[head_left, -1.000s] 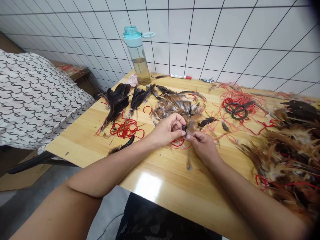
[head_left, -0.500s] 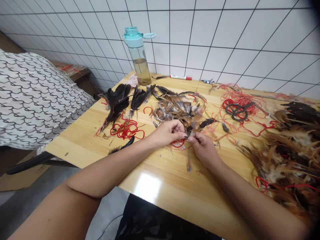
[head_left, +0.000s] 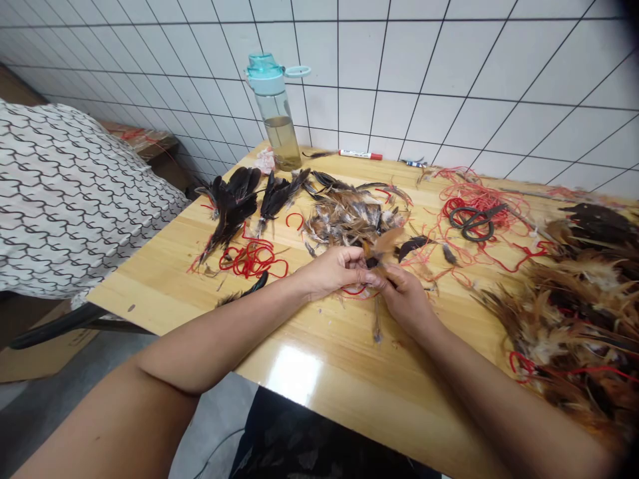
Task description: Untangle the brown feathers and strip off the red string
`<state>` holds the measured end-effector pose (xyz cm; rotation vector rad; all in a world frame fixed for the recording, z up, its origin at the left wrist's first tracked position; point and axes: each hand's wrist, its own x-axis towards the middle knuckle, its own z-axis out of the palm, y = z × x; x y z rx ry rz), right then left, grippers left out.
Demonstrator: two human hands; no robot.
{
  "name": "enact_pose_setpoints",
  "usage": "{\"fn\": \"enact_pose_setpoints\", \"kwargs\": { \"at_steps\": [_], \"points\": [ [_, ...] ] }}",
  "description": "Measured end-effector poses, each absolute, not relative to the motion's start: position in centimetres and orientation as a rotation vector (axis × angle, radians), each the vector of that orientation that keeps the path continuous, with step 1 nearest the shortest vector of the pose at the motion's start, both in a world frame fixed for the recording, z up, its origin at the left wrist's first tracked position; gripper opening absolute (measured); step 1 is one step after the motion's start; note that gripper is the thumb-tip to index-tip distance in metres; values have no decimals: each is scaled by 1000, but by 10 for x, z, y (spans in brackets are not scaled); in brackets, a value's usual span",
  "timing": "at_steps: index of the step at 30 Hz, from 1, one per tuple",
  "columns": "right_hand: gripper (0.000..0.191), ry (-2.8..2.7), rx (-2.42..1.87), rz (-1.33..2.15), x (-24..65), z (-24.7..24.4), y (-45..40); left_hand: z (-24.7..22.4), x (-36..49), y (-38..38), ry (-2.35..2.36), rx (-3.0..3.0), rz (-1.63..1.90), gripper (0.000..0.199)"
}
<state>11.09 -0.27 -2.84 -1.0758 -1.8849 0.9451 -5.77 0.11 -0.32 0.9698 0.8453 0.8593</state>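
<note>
My left hand and my right hand meet over the wooden table, fingertips touching. Between them is a small bunch of brown and dark feathers, pinched by the fingers of both hands, its tips pointing up and away. Just behind the hands lies a loose pile of brown and grey feathers. A piece of red cord shows on the table under the left fingers. One thin feather lies below the hands.
Black feather bunches and coiled red cord lie left. A bottle stands at the back near a red marker. Scissors rest on tangled red string. A big brown feather heap covers the right side.
My hands have come closer together, and the right fingers now touch the left ones. The brown feathers between them stand up higher and more clearly above the fingers.
</note>
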Motion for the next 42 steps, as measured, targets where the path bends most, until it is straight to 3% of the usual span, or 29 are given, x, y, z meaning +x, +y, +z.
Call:
{"fn": "enact_pose_setpoints", "kwargs": {
  "at_steps": [4,11,29,37,42],
  "points": [
    [17,-1830,-1118,1029,111,-26,-3,-4,-58,3,821,933,853,39],
    [13,-1679,-1155,1110,108,-24,-5,-4,-65,9,835,822,939,34],
    [15,-1792,-1118,985,109,-25,-6,-8,-62,5,819,854,828,40],
    [18,-1720,-1111,1109,108,-24,-6,-7,-63,7,887,966,930,38],
    [24,-1772,-1189,885,112,-26,-4,-3,-61,7,938,1237,969,33]
  ]
}}
